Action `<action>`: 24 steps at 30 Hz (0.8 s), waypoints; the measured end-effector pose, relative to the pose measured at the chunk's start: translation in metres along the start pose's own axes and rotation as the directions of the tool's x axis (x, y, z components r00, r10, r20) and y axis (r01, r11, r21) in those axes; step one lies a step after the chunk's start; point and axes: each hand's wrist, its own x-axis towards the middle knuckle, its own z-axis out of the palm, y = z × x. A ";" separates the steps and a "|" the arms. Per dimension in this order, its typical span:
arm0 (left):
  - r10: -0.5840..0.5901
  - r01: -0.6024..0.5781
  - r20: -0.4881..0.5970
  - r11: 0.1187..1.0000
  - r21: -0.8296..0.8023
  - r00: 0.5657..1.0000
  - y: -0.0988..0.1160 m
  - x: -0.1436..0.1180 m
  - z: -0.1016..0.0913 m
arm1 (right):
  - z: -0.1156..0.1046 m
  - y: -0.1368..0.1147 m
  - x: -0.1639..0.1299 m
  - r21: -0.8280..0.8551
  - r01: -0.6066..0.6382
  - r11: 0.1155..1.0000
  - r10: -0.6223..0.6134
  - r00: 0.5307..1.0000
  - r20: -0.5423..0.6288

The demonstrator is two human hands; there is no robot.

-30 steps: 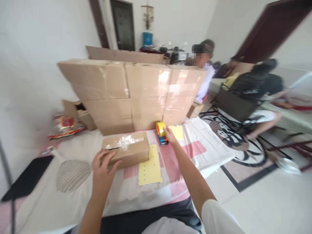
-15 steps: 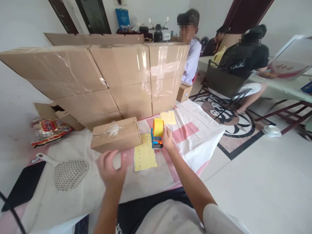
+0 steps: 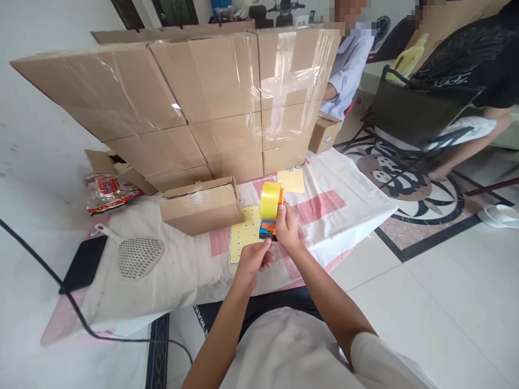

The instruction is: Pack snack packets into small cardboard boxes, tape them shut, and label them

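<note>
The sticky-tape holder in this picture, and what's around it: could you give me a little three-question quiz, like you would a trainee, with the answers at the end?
1. Which colour is the tape roll?
a) green
b) yellow
c) red

2. True or false: in the picture, the lone box in front of the stacked boxes lies left of the roll.

3. Fill the gap: the ____ hand's fingertips are at the lower end of the tape holder.

Key:
1. b
2. True
3. Left. The left hand is at the lower end, while the right hand grips the holder's side. Whether the left fingers pinch any tape is too small to tell.
</note>
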 end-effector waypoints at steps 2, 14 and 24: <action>0.019 -0.019 -0.010 1.000 -0.019 1.000 -0.003 0.003 0.005 | 0.001 0.003 0.000 -0.004 0.003 1.000 -0.003 1.000 0.004; 0.381 -0.366 -0.226 0.925 0.104 0.897 -0.023 0.002 0.037 | 0.007 0.015 0.027 0.119 -0.313 0.942 0.324 0.942 -0.089; 0.361 -0.339 -0.162 0.929 0.147 0.918 -0.042 -0.012 0.039 | -0.005 0.043 0.072 0.206 -0.505 0.838 0.532 0.839 -0.109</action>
